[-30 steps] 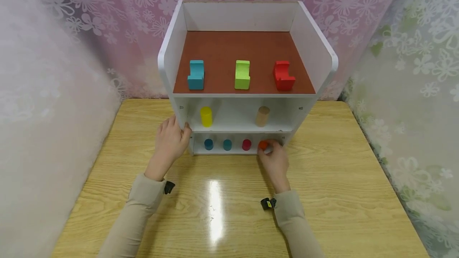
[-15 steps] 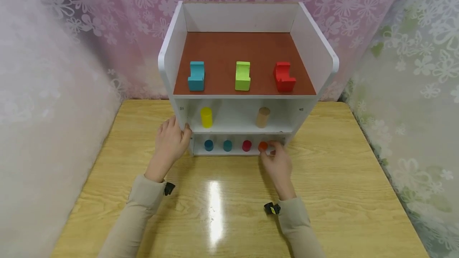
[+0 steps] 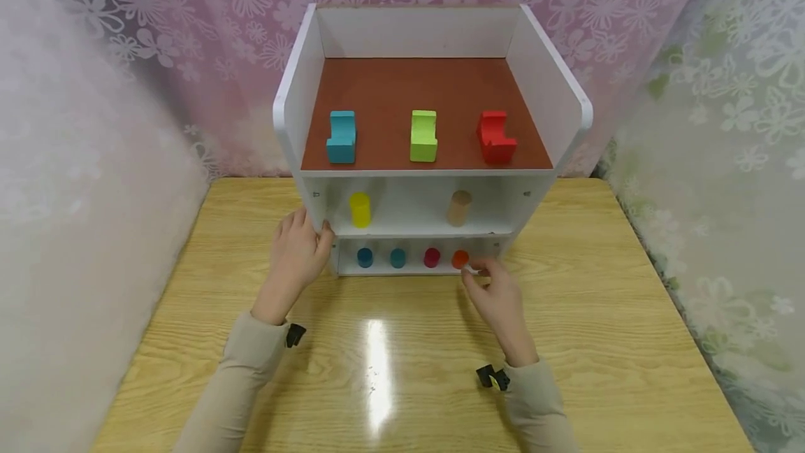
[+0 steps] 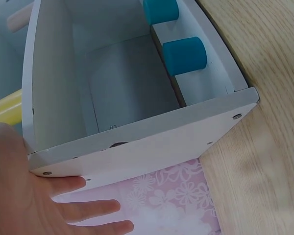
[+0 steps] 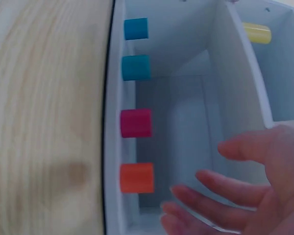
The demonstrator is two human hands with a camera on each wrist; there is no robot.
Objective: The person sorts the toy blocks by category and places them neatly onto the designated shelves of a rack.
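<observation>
On the bottom level of a white shelf unit [image 3: 411,235] stand four small cylinders in a row: a dark blue cylinder [image 3: 365,258], a teal cylinder [image 3: 397,258], a crimson cylinder [image 3: 431,257] and an orange cylinder [image 3: 460,259]. Just right of the orange one is my right hand [image 3: 499,299]; the right wrist view shows its fingers parted, apart from the cylinder and holding nothing. My left hand [image 3: 294,254] holds the unit's left side panel, thumb at the front edge. In the left wrist view its fingers [image 4: 90,209] extend along the panel's outer face.
The middle level carries a yellow cylinder [image 3: 360,210] and a wood-coloured cylinder [image 3: 459,208]. On the brown top stand a blue notched block [image 3: 342,149], a green notched block [image 3: 423,149] and a red notched block [image 3: 498,149]. Beneath everything is a wooden table [image 3: 327,383].
My right hand has let go of the orange cylinder and drawn back to the right and towards me. The orange cylinder stays at the row's right end. My left hand keeps its place.
</observation>
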